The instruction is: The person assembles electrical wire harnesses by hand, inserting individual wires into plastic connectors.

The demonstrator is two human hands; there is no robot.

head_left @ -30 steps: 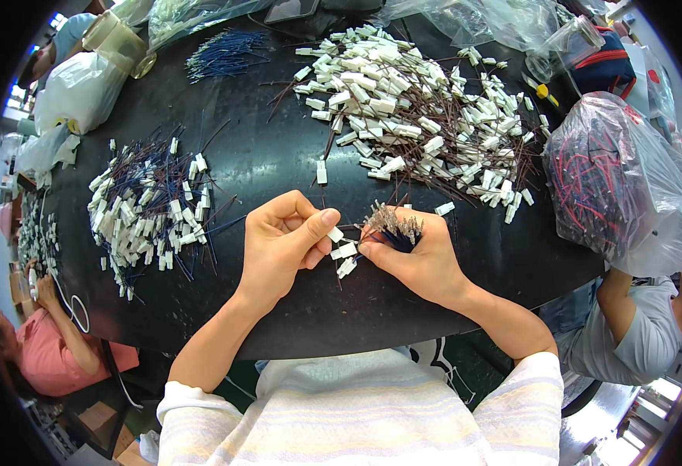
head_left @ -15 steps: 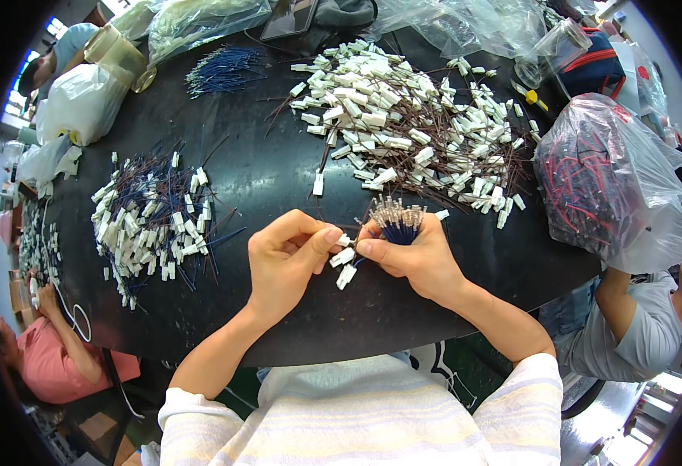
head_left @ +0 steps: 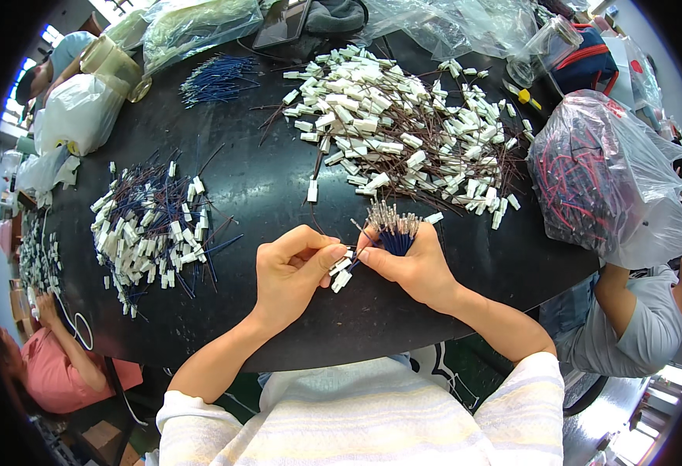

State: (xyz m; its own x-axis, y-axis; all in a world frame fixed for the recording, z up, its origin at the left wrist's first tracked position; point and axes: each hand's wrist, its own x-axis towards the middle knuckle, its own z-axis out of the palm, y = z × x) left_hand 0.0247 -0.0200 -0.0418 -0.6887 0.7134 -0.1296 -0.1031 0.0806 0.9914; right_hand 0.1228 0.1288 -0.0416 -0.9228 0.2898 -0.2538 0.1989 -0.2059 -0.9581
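My left hand pinches small white plastic connectors with short wires between its thumb and fingers. In my right hand is a bundle of dark blue wires, their metal-tipped ends fanned upward. My right thumb and forefinger meet close beside the connectors, at a blue wire leading to them. The two hands nearly touch, just above the black table. Just where the wire tip meets the connector is too small to make out.
A large heap of white connectors with brown wires lies ahead. At left is a mixed heap with blue wires; loose blue wires lie behind. A plastic bag of red and dark wires stands right. People work at both sides.
Both hands have shifted slightly, the left one a little down and to the right. The connectors in it have turned and come closer to the right fingertips. My right hand keeps the blue bundle.
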